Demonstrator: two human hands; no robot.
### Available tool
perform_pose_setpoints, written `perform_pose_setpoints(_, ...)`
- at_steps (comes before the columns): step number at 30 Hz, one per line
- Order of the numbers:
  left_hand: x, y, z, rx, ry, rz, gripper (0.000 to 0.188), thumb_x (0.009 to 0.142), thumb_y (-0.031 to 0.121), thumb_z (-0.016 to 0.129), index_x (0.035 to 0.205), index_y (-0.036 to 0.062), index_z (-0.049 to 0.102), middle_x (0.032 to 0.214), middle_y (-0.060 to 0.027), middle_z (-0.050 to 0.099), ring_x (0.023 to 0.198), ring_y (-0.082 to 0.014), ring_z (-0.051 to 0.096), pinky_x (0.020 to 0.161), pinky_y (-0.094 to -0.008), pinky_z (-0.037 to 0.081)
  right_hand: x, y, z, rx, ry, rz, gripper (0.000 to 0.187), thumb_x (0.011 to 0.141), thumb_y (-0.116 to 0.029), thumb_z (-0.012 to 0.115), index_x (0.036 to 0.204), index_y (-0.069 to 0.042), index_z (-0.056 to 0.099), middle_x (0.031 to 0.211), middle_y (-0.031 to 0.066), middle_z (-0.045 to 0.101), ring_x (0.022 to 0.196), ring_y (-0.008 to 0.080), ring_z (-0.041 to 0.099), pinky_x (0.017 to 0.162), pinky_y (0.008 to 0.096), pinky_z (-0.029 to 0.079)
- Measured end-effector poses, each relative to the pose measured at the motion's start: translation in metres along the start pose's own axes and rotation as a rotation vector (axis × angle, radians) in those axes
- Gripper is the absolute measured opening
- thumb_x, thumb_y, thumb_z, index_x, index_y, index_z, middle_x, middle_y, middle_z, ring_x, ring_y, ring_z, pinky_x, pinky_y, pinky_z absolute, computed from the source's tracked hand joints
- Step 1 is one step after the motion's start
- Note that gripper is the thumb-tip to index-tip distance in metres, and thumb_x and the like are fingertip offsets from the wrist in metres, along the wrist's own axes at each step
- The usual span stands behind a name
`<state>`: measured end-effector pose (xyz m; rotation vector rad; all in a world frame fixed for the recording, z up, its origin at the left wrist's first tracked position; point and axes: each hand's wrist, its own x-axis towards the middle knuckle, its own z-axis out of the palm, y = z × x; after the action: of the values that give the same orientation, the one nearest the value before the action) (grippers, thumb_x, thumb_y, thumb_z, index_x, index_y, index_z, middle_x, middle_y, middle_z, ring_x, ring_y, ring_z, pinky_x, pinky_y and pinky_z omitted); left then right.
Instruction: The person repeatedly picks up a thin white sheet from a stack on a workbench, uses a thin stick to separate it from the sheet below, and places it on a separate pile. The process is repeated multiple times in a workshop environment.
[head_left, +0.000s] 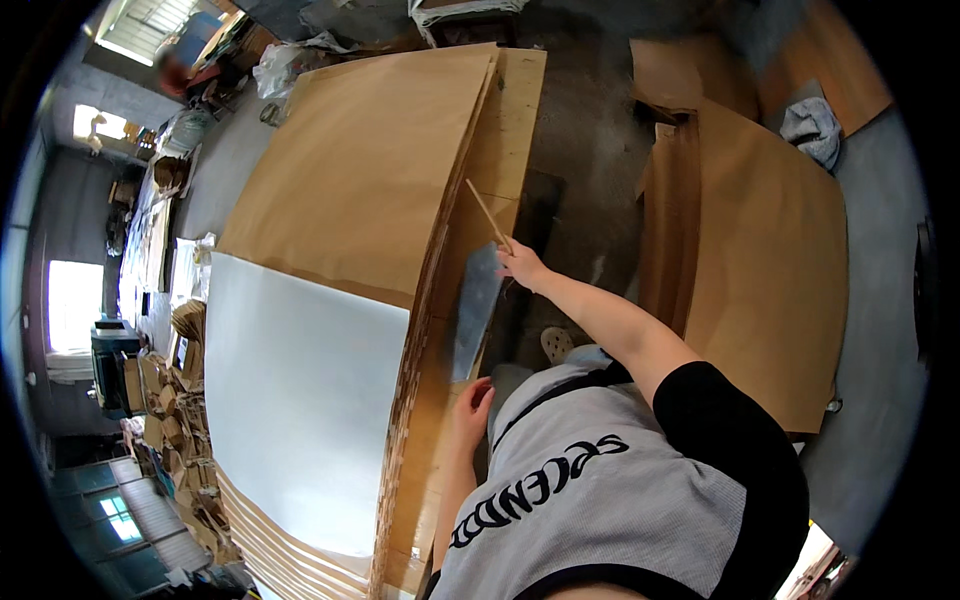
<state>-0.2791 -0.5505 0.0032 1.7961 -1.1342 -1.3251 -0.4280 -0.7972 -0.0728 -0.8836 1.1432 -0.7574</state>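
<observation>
My right hand (522, 266) is closed around the lower end of a thin wooden stick (486, 212), which points away and to the left over the table's edge. Just under that hand a narrow grey sheet (476, 312) slants along the edge; whether the fingers also grip it I cannot tell. Close to the sheet's near end is my left hand (470, 408), its fingers loosely curved and apart with nothing seen in them. To the left of both hands lies a big stack of brown cardboard (370, 170), with a white sheet (305, 390) covering its nearer half.
The stack rests on a wooden tabletop (515, 120) that shows along its right side. Another pile of brown board (770, 260) stands at the right, with a grey cloth (811, 130) beyond it. Cardboard scraps (170, 410) are heaped at the left. A person (180, 75) is far left.
</observation>
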Motion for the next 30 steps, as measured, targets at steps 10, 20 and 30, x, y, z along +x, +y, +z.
perform_pose_setpoints(10, 0.121, 0.043, 0.051, 0.029, -0.303, 0.007, 0.022, 0.082, 0.013, 0.055, 0.101, 0.0021, 0.056, 0.086, -0.0072, 0.060, 0.077, -0.0121, 0.056, 0.069, -0.0238, 0.045, -0.027, -0.013, -0.126, -0.048, 0.090, 0.247, 0.029, 0.089, -0.029, 0.037, 0.101, -0.005, 0.050, 0.072, 0.0071, 0.057, 0.055, 0.0141, 0.054, 0.046, 0.0270, 0.045)
perform_pose_setpoints(20, 0.320, 0.143, 0.128, 0.213, -0.724, 0.054, 0.020, 0.082, 0.010, 0.055, 0.099, 0.0023, 0.057, 0.084, -0.0043, 0.060, 0.071, -0.0101, 0.054, 0.065, -0.0225, 0.044, -0.063, -0.046, -0.326, -0.167, 0.865, 0.257, 0.041, 0.085, -0.044, 0.041, 0.093, -0.006, 0.057, 0.053, 0.0067, 0.052, 0.041, 0.0119, 0.048, 0.042, 0.0281, 0.039)
perform_pose_setpoints(30, 0.500, 0.282, 0.228, 0.475, -0.863, 0.251, 0.018, 0.084, 0.013, 0.053, 0.098, 0.0020, 0.056, 0.084, -0.0053, 0.060, 0.072, -0.0113, 0.055, 0.066, -0.0237, 0.044, -0.113, -0.054, -0.406, -0.328, 1.411, 0.545, 0.029, 0.085, -0.030, 0.045, 0.089, -0.004, 0.057, 0.072, 0.0119, 0.058, 0.062, 0.0202, 0.054, 0.055, 0.0338, 0.041)
